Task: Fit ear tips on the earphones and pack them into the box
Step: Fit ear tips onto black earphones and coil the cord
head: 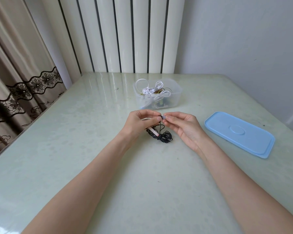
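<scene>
The open clear box [175, 97] on the table [91, 149] holds tangled white earphones [150, 90]. Its blue lid [240, 134] lies apart at right. Left hand [139, 122] pinches a black earphone [161, 135]; right hand [183, 124] pinches a grey tip [164, 117] against it.

1. One view only, worn on the person's head.
2. It looked forward and down over the table [74, 149], toward the wall [235, 39].
3. It sat near: both forearms filled the lower frame, wide-angle.

Soft bright daylight, glare on table [98, 85], wide-angle edge warping.
</scene>
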Demonstrator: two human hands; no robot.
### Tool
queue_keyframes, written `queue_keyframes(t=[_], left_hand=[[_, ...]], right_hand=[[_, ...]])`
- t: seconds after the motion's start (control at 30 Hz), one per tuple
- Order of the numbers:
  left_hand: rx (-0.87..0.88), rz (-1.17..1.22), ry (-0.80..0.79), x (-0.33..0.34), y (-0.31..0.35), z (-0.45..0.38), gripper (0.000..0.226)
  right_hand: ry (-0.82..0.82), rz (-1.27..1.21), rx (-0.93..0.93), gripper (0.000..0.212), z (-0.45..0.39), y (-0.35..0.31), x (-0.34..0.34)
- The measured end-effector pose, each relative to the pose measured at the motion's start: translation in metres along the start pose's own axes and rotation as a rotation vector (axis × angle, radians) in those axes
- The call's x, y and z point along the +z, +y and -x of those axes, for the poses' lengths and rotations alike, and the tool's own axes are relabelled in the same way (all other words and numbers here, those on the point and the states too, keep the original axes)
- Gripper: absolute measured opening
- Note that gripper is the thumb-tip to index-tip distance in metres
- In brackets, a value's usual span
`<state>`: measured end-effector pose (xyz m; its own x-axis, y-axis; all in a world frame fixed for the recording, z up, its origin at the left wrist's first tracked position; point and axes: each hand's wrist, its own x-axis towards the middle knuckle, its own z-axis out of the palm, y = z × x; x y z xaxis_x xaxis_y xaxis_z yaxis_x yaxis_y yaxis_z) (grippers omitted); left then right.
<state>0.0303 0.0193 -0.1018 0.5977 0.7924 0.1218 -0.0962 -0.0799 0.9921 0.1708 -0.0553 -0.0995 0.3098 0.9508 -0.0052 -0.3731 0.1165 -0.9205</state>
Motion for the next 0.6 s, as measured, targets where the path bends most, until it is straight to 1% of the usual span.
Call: queue_keyframes(t=[0.13, 0.3, 0.4, 0.5, 0.6], left_hand=[[0.065, -0.023, 0.007, 0.0015, 0.0026, 0.0023, 0.011], [0.074, -0.01, -0.049, 0.001, 0.0064, 0.0046, 0.013], [0.023, 0.104, -0.083, -0.0006, 0.0051, 0.005, 0.014], [-0.075, 0.275, -0.046, 0.0, 0.001, 0.0043, 0.017], [-0.122, 0.288, -0.019, 0.003, -0.0007, 0.0027, 0.013]], right_hand=[[0.003, -0.049, 0.033, 0.011, 0.0, 0.0001, -0.0005], [-0.019, -0.088, 0.096, 0.015, -0.0001, -0.003, 0.0007], [-0.058, -0.109, 0.135, 0.019, 0.0006, -0.0063, 0.0031], [-0.073, -0.104, 0.094, 0.014, 0.0006, -0.006, 0.0068], [-0.059, -0.027, 0.024, 0.013, -0.0002, -0.0032, 0.005]])
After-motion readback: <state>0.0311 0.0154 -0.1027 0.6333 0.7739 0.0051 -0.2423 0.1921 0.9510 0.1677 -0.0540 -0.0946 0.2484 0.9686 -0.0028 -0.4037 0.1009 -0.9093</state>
